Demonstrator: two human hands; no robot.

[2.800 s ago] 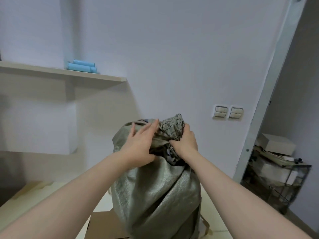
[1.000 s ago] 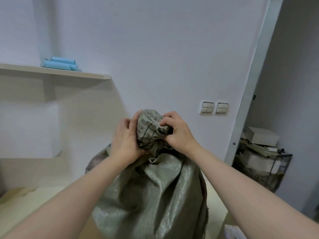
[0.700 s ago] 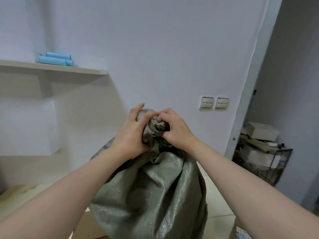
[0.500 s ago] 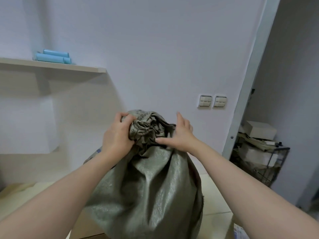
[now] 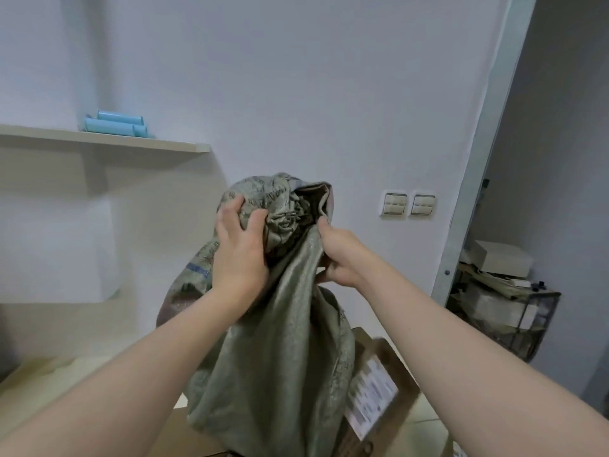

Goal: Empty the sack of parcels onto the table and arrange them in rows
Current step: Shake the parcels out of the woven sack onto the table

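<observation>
Squarely in the middle of the view stands the grey-green woven sack (image 5: 283, 357), upright, its crumpled, printed top level with the two hands. The left hand (image 5: 239, 255) is clamped over the left side of that bunched top, fingers curled down into the printed cloth. The right hand (image 5: 341, 258) clutches a fold of fabric on the right side of the neck, thumb lying up along the fold and the fingers wrapped behind it. Between the two grips the mouth gapes slightly, dark inside. The sack's bulk lies below both hands, and its foot is out of sight at the near edge. Just right of its lower half a labelled cardboard parcel (image 5: 375, 397) sits tilted; whether the two touch I cannot tell. The pale table (image 5: 49, 374) shows at near left. On the far wall, a shelf (image 5: 138, 145) at left carries blue rolls (image 5: 115, 123).
</observation>
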